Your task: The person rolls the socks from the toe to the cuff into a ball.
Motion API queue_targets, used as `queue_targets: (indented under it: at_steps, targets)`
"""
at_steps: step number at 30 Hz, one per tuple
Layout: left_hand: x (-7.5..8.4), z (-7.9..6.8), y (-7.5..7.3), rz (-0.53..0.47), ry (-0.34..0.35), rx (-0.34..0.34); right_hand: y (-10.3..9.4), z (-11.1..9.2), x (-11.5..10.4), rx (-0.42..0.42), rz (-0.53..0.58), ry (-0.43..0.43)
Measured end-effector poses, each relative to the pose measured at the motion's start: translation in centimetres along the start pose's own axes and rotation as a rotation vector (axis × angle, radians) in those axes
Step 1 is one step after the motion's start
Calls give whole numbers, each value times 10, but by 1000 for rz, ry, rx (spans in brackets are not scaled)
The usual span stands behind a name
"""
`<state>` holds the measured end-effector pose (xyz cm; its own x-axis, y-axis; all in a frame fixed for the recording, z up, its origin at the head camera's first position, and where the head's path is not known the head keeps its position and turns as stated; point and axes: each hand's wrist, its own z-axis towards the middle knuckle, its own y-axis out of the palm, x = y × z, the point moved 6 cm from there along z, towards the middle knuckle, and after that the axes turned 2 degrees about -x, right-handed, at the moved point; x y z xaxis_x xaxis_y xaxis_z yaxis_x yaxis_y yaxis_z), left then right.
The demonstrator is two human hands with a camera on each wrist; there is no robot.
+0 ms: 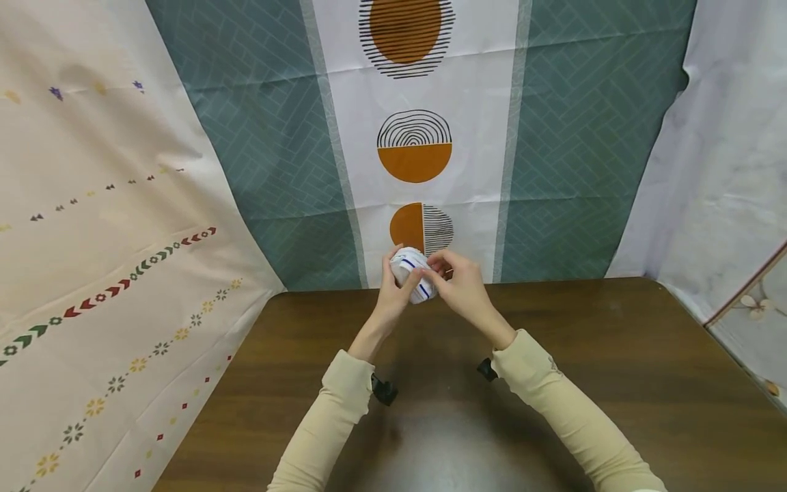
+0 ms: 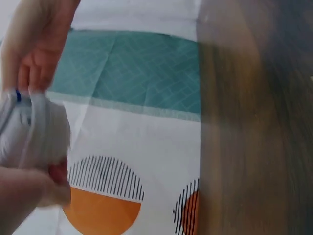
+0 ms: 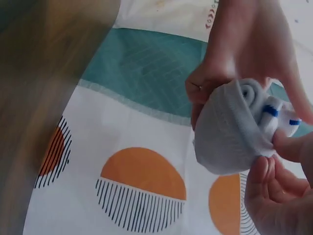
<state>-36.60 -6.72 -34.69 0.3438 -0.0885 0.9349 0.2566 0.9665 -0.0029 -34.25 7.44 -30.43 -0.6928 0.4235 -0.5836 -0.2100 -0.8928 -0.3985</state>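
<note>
A rolled-up bundle of white socks [image 1: 408, 263] with blue stripes is held up above the far edge of the table. My left hand [image 1: 389, 295] grips it from the left, thumb across its near side. On the other side, the thumb and fingers of my right hand [image 1: 462, 281] pinch its edge. The right wrist view shows the sock bundle [image 3: 222, 134] closely: a spiral roll at one end, blue-striped cuffs beside it, and a smooth stretched layer around the rest. In the left wrist view the bundle [image 2: 41, 132] is blurred and partly cut off.
A dark brown wooden table [image 1: 584, 355] lies beneath my arms. Behind it hangs a green and white cloth [image 1: 572, 171] with orange circles. A patterned cream cloth [image 1: 123, 273] hangs at the left, a pale marbled one [image 1: 738, 171] at the right.
</note>
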Motion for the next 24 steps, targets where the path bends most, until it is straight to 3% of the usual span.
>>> queue_targets:
  at_steps: [4,10,12,17,20,24]
  targets:
    - [4,-2,1,61,30,45,6,-1,3,-47,0,51]
    - [23,-10,3,202,104,64,16,-6,7,-117,-35,18]
    - [23,-10,2,253,103,86,19,-8,9,-119,24,40]
    - [10,-5,0,369,73,159,19,-13,14,-54,306,161]
    - [7,-4,2,418,47,185,16,-12,7,-39,373,110]
    - [5,-10,4,475,-16,188,16,-16,-7,-99,292,-36]
